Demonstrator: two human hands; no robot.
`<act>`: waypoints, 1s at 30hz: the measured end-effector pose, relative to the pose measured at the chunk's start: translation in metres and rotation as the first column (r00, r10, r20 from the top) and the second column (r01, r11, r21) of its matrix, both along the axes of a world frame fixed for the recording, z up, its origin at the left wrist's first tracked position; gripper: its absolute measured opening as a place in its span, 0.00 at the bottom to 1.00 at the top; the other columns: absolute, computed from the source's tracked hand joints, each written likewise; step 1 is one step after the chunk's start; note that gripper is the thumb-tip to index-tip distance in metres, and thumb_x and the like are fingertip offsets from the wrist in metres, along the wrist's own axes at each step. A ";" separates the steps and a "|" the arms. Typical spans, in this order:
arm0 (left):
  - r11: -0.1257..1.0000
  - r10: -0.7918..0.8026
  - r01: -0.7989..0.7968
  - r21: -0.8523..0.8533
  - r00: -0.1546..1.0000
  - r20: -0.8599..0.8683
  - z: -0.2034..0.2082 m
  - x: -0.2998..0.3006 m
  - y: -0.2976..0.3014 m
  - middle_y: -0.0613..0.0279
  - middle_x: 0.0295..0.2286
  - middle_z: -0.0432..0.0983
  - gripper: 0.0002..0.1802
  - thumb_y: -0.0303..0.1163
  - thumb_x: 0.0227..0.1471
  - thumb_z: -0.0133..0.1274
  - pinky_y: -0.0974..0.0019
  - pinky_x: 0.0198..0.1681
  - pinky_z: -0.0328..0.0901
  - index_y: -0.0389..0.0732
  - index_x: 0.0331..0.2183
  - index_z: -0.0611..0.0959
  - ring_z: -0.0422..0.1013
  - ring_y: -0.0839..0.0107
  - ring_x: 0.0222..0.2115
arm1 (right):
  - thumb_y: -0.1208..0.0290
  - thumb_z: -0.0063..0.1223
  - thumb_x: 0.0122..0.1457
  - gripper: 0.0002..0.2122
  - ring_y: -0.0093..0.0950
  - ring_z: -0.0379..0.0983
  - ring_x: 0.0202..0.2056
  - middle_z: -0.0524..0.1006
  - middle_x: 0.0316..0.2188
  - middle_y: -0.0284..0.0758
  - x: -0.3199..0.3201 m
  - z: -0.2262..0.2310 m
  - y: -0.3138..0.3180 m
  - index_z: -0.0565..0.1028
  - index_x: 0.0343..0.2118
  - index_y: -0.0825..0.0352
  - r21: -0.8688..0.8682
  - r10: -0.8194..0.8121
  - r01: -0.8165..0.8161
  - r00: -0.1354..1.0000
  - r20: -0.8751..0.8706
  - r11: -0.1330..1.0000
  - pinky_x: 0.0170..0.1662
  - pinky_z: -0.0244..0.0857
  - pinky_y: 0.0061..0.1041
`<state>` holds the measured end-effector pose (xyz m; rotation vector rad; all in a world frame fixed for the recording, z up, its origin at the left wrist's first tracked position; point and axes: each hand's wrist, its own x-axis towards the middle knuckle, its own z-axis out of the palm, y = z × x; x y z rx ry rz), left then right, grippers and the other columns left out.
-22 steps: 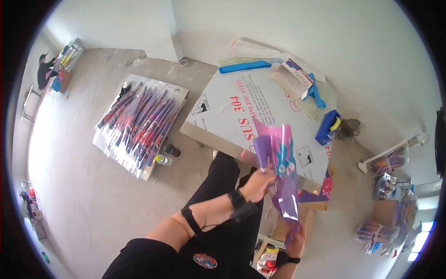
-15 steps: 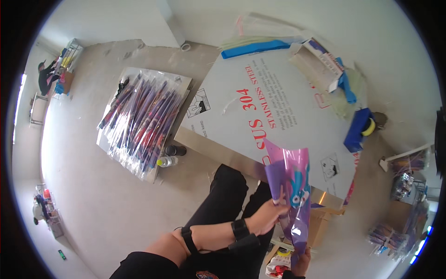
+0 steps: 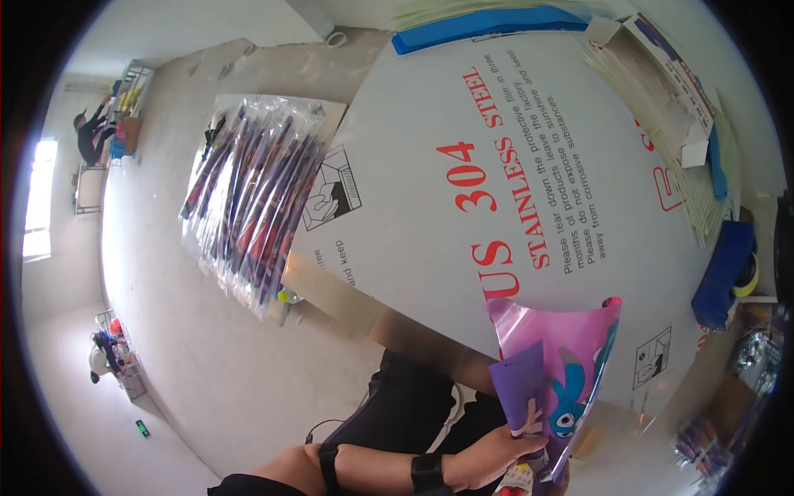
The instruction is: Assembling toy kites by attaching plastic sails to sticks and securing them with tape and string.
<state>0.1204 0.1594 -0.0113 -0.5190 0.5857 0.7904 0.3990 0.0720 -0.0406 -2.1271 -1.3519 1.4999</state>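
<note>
A person looks down from above at a white work table [image 3: 397,165] covered in protective film printed with red and black lettering and small black line drawings. At the bottom of the view, the left hand [image 3: 496,453] comes in from the lower edge, a black band on its wrist. Its fingers are curled closed around the lower edge of a purple package [image 3: 562,372], a glossy, curved sheet-like wrapper showing a blue cartoon figure. A smaller, darker purple card [image 3: 517,384] stands just in front of it, upright against the thumb. The package sits over the near edge of the table, right of centre. The right hand is hidden behind the package, so its grip cannot be told.

On the floor to the left of the table lies a flat board carrying a pile of clear packets [image 3: 252,194], long and narrow, laid side by side with purple, red and dark contents. Along the far edge of the table runs a long blue strip [image 3: 488,21]. At the far right corner stands an open white carton [image 3: 670,91] with blue and red printing, and beside it a fan of pale thin strips [image 3: 699,202]. A dark blue block [image 3: 721,277] rests at the right edge, touching a yellow roll [image 3: 748,277]
</note>
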 end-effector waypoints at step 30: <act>0.729 0.477 0.092 0.678 0.641 -0.601 0.149 -0.059 -0.037 0.79 0.28 0.62 0.20 0.39 0.63 0.40 0.80 0.32 0.54 0.39 0.52 0.69 0.56 0.86 0.29 | 0.77 0.56 0.51 0.21 0.36 0.68 0.46 0.70 0.44 0.43 -0.151 0.201 0.042 0.67 0.49 0.70 0.847 0.375 -0.319 0.914 0.156 0.424 0.50 0.62 0.30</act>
